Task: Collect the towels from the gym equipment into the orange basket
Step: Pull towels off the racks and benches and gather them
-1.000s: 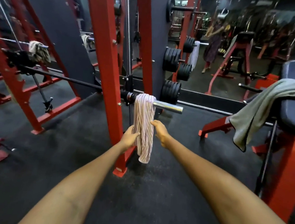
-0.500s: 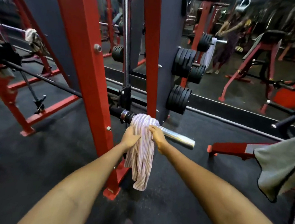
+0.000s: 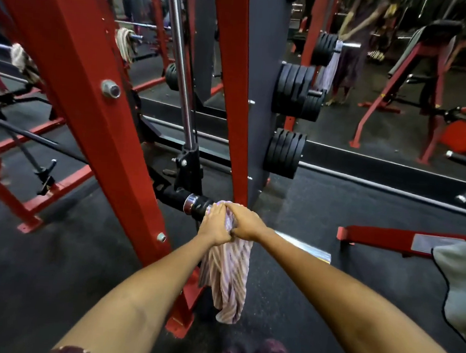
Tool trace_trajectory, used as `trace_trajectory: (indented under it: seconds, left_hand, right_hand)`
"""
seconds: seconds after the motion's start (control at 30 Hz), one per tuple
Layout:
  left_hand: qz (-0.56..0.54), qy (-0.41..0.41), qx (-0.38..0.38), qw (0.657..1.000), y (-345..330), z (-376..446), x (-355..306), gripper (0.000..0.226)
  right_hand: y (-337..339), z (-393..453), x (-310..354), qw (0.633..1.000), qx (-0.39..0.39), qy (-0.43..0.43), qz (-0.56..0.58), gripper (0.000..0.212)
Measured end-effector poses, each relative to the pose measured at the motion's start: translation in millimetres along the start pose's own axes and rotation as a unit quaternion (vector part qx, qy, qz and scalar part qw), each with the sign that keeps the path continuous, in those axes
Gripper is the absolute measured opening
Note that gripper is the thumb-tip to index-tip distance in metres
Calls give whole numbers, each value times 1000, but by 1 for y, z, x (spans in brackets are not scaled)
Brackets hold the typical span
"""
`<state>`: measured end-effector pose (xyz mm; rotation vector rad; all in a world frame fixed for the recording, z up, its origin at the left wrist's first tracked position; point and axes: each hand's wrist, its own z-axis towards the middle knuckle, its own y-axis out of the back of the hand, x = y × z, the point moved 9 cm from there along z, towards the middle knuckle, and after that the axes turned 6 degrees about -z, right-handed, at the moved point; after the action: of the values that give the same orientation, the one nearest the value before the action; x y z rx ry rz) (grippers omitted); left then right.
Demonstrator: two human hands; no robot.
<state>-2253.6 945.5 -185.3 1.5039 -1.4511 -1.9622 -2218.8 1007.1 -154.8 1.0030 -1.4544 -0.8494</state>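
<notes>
Both hands, the left hand (image 3: 213, 225) and right hand (image 3: 246, 222), grip the top of the pink-and-white striped cloth towel (image 3: 228, 276) draped over the chrome barbell sleeve (image 3: 303, 247), so lifting it straight up and outward should free it without snagging.

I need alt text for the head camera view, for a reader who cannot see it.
Both hands, left hand and right hand, grip a striped towel draped over a chrome barbell sleeve on a red rack. A grey towel hangs at the right edge.
</notes>
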Motion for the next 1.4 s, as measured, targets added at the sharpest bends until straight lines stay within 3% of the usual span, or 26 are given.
trace_trajectory:
  seconds: [0.13,0.2,0.33,0.4,0.5,0.6,0.73,0.87,0.9,0.97,1.0,1.17,1.27,1.4]
  left_hand:
    - [-21,-22,-16,999,-5,5,12,69]
    - [-77,-10,-21,997,-4,4,17,64]
    - [-155,50,-51,985,7,-1,26,49]
    - [-158,30,-54,986,9,-6,22,57]
    - [-148,-1,-69,987,15,-15,16,89]
    - [-250,36,-130,959,21,-31,20,110]
    - [-394,111,-185,893,28,-52,15,92]
    - [-433,95,-173,879,34,-72,-22,69]
    - [-458,99,-179,865,36,-77,-26,67]
    - [-511,128,-195,827,36,-96,-28,75]
    - [-531,145,-201,810,35,-105,-28,81]
    - [-559,165,-232,779,35,-152,-21,77]
    - [-588,151,-230,761,37,-173,-22,69]
    - [-596,156,-236,752,45,-195,-17,72]
  right_hand:
    - [-13,15,-9,992,-2,-12,-123,71]
    - [-14,17,-7,986,-28,-19,-164,57]
    - [4,13,12,988,-91,28,-124,31]
    - [14,10,9,996,-77,17,-46,25]
    - [34,9,-4,992,-115,-5,49,16]
    - [55,-4,-5,983,-118,8,140,23]
    - [80,-28,7,927,-98,12,363,28]
    - [76,-56,19,845,-57,-29,530,23]
    - [74,-63,21,815,-50,-42,576,18]
    - [64,-76,26,759,-28,-71,647,27]
    - [61,-81,29,748,-25,-82,658,29]
    - [39,-109,45,744,-32,-123,656,39]
    - [30,-127,45,781,-63,-125,608,15]
    - [0,-149,50,809,-16,-75,583,30]
